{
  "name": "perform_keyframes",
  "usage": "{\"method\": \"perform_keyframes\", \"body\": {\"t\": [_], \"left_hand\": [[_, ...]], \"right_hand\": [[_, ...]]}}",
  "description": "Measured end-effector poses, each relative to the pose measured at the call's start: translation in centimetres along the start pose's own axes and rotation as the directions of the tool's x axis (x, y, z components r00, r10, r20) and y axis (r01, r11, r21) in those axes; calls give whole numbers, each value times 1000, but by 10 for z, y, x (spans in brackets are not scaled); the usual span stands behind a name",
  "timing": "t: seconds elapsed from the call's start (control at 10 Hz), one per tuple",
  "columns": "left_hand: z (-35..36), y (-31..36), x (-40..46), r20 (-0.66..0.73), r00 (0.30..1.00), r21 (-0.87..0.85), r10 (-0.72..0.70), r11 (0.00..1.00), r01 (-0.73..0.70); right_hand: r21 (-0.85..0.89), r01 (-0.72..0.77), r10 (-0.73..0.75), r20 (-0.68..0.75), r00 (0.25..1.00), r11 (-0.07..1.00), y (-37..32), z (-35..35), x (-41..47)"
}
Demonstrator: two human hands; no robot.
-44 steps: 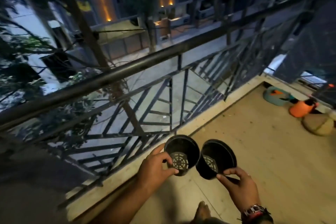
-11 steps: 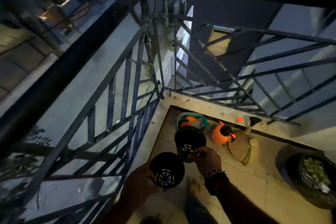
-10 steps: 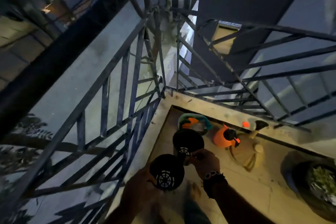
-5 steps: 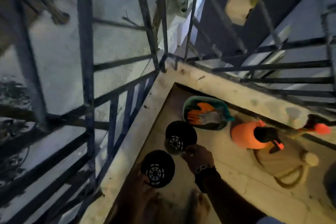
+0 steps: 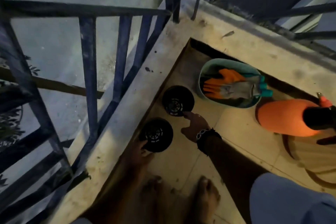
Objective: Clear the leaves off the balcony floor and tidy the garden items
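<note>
Overhead, a railing (image 5: 87, 71) and kerb (image 5: 127, 107) edge the tiled floor (image 5: 241, 143); an orange sprayer (image 5: 285, 118) lies right of the teal basin (image 5: 203, 71), which holds orange gloves (image 5: 227, 83). Two black pots stand along the kerb left of the basin: the far pot (image 5: 177, 103) beside it, the near pot (image 5: 156, 134) further out. Right hand (image 5: 196, 127), fingers extended, touches the far pot's rim; left hand (image 5: 143, 149) grips the near pot's rim.

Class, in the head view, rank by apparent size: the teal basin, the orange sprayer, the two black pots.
1. Orange sprayer, partly cut off
2. Teal basin
3. The two black pots: alike, so unranked
</note>
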State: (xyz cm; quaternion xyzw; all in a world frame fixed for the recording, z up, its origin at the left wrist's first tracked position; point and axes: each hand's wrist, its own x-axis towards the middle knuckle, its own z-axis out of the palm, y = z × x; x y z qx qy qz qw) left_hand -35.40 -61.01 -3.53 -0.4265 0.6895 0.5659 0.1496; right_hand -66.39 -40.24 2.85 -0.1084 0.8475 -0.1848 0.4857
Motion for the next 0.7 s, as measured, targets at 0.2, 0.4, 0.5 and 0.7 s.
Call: {"method": "perform_keyframes", "body": {"t": [0.2,0.4,0.5,0.7], "left_hand": [[73,89,26,75,992,-76,-101,991,107],[87,88,32,63,988,-113,-142,982,149],[86,84,33,74,992,-72,-99,992,105],[82,92,20,-54,998,297,-29,954,44]], "right_hand": [[-52,-35,39,76,996,998,-2,18,26],[43,-69,66,61,996,997,2,29,29],[64,-24,22,24,999,998,8,36,21],[170,9,-6,-19,1000,985,7,35,-7]]}}
